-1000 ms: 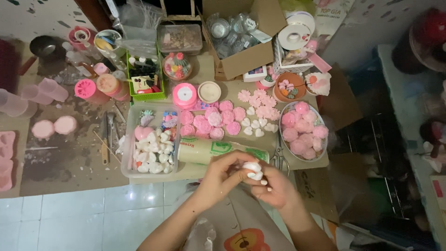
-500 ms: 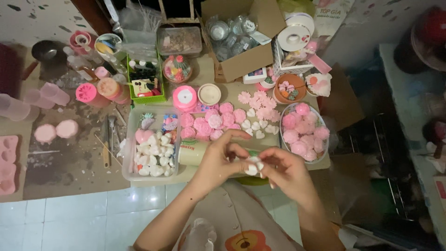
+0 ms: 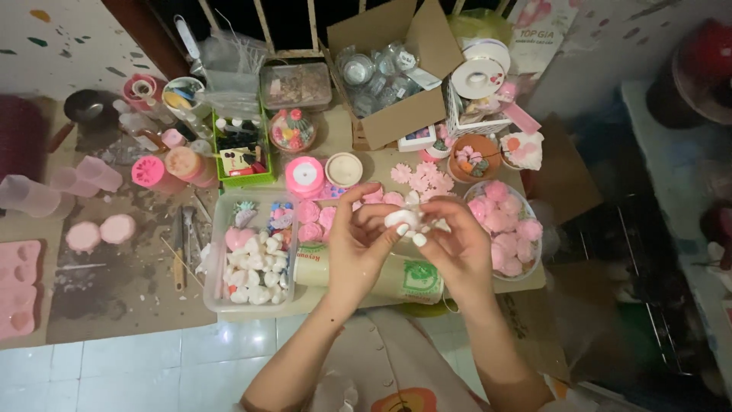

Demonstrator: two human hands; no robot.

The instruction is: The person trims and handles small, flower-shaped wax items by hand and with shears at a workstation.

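Both of my hands meet over the low work table and pinch a small white moulded piece [image 3: 406, 220] between their fingertips. My left hand [image 3: 358, 246] holds it from the left, my right hand [image 3: 457, 252] from the right. Under the hands lies a cream and green tube [image 3: 412, 279] on its side. A clear tray [image 3: 229, 299] of several white and pink moulded shapes sits just left of my left hand. A bowl [image 3: 528, 261] of pink flower pieces stands right of my right hand. More pink flowers [image 3: 424, 180] lie on the table beyond my fingers.
A cardboard box [image 3: 396, 114] of clear containers stands at the back, with a white ribbon spool [image 3: 479, 76] beside it. A green basket [image 3: 242, 160], pink tape roll [image 3: 305, 172], cups and a pink mould [image 3: 17, 290] fill the left side. Tools [image 3: 183, 244] lie beside the tray.
My hands have lifted with the white piece from the table's near edge up over the tube and pink flowers. The view has shifted slightly.
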